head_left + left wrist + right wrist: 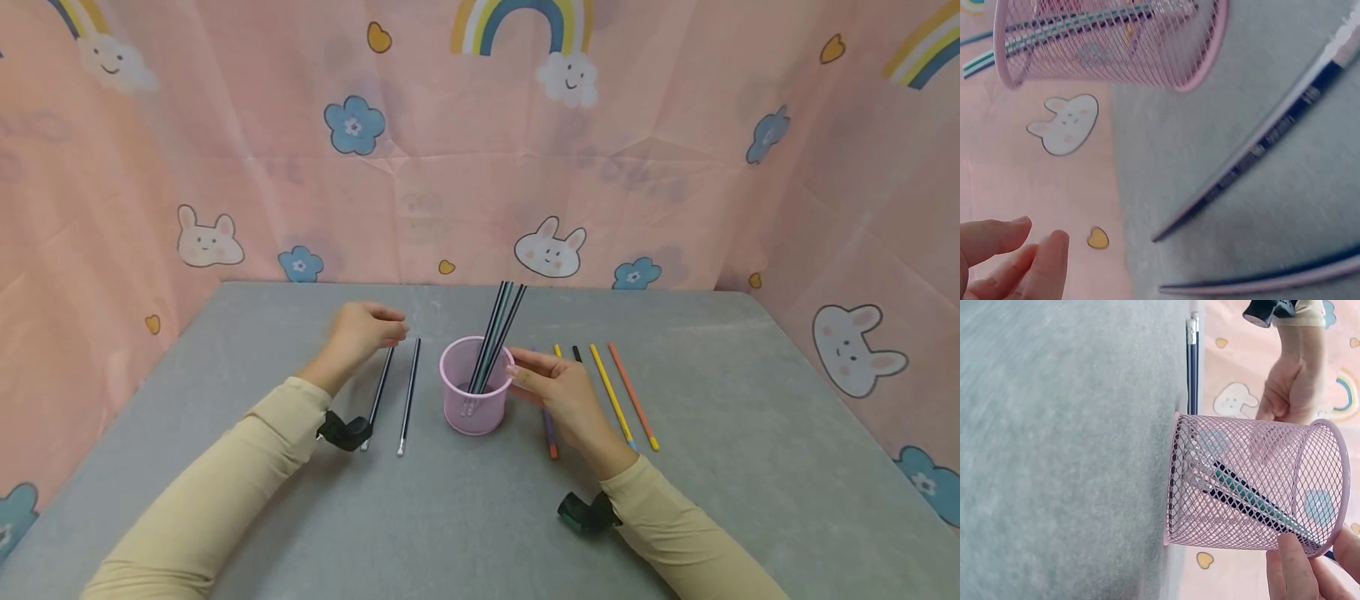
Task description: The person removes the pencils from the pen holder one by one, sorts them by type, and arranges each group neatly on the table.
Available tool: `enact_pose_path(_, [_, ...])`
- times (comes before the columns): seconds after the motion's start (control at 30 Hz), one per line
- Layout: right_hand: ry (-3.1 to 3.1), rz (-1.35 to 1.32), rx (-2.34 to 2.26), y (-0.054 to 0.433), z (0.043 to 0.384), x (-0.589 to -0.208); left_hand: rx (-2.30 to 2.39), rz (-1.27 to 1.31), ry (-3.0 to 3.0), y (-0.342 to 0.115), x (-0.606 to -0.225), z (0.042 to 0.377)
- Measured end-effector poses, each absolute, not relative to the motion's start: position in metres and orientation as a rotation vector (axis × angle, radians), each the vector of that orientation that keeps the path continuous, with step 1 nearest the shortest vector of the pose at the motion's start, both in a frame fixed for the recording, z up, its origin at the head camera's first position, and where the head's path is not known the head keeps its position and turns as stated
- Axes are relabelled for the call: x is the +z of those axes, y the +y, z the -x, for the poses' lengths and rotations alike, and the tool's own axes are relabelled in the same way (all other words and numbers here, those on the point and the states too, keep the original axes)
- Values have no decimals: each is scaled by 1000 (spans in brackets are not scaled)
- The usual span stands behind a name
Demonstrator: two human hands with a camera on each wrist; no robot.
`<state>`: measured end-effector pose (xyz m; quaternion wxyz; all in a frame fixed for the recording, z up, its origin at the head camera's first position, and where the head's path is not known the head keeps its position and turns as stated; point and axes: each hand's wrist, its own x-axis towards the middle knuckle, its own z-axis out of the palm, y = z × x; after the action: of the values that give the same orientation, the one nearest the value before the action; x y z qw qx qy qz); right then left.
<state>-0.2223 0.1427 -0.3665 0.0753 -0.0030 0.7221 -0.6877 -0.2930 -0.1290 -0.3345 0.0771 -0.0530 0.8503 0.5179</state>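
Observation:
A pink mesh pen holder (474,412) stands upright mid-table, with several dark and green pencils (497,333) leaning inside it. My right hand (566,396) pinches the holder's rim at its right side; in the right wrist view its fingers (1297,569) lie against the mesh. To the left of the holder, two dark blue pencils (408,400) with white-tipped near ends lie side by side. My left hand (358,333) hovers over their far ends, holding nothing. In the left wrist view its loosely bent fingers (1047,269) are apart from the pencils (1260,150).
Right of the holder lie a purple pencil (550,433), a yellow pencil (611,392), an orange-red pencil (636,400) and others partly behind my right hand. A pink patterned cloth (450,192) hangs behind the grey table (750,467) and along its sides.

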Motion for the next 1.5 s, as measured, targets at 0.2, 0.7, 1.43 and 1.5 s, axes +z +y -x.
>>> enact_pose_path(0.2, [2156, 12, -2073, 143, 223, -368, 1685, 133, 2477, -116, -331, 291])
enact_pose_path(0.7, [2161, 31, -2074, 142, 225, -367, 1886, -50, 2358, -77, -325, 287])
enact_pose_path(1.43, [2165, 11, -2065, 142, 224, -367, 1884, -244, 2307, -41, -322, 286])
enact_pose_path(1.5, [2168, 10, -2066, 142, 224, -368, 1876, -230, 2318, -40, -322, 286])
